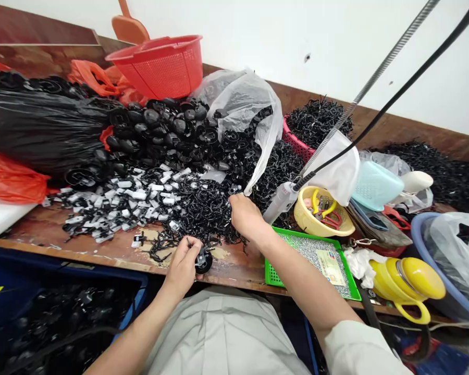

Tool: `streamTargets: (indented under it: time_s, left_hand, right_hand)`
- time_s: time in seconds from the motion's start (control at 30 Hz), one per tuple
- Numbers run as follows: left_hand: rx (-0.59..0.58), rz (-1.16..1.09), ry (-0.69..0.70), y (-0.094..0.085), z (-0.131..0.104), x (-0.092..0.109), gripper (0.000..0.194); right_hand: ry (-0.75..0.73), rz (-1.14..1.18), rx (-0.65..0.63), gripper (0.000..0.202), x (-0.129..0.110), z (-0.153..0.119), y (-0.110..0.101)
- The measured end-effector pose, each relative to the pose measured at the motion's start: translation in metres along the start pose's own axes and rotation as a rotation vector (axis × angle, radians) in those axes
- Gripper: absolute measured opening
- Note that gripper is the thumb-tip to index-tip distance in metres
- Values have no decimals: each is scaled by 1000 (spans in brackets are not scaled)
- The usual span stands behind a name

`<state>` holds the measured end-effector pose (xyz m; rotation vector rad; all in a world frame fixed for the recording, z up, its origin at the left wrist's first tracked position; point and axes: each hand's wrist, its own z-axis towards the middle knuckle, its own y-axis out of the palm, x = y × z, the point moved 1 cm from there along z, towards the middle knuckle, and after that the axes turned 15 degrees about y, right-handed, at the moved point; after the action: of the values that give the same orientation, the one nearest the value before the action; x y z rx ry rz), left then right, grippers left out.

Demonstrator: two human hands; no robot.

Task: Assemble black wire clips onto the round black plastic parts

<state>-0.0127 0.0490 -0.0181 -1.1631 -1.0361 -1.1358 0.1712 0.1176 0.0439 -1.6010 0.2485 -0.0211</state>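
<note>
My left hand (185, 266) is closed around a round black plastic part (204, 262) at the table's front edge, thumb and fingers pinching it. My right hand (247, 216) reaches over the heap of thin black plastic pieces (203, 208), its fingers curled downward. What its fingertips hold, if anything, is hidden. Just right of that hand hangs a grey electric screwdriver (281, 202). To the left of the black pieces lies a pile of small white-and-black parts (128, 200). One such white part (137, 240) lies apart from the pile, near my left hand.
Behind are rounded black housings (172, 125), a red basket (164, 67) and a clear plastic bag (246, 104). At right stand a green tray (271, 273), a yellow bowl of tools (310, 221) and a yellow mug (410, 281). A blue bin (140, 299) sits below left.
</note>
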Motion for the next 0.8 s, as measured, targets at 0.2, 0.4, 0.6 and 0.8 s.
streamTargets:
  time_s: [0.2, 0.4, 0.6, 0.8]
  left_hand:
    - [-77, -29, -65, 0, -3, -3, 23]
    - [-115, -37, -34, 1, -2, -3, 17]
    - [-115, -26, -7, 2, 3, -4, 16]
    - [-131, -41, -50, 4, -1, -7, 20]
  right_hand:
    - [176, 2, 69, 35, -17, 51, -8]
    - [77, 56, 18, 22, 13, -4, 8]
    - [-208, 279, -270, 17, 38, -57, 26]
    - [39, 125, 91, 34, 3, 19, 1]
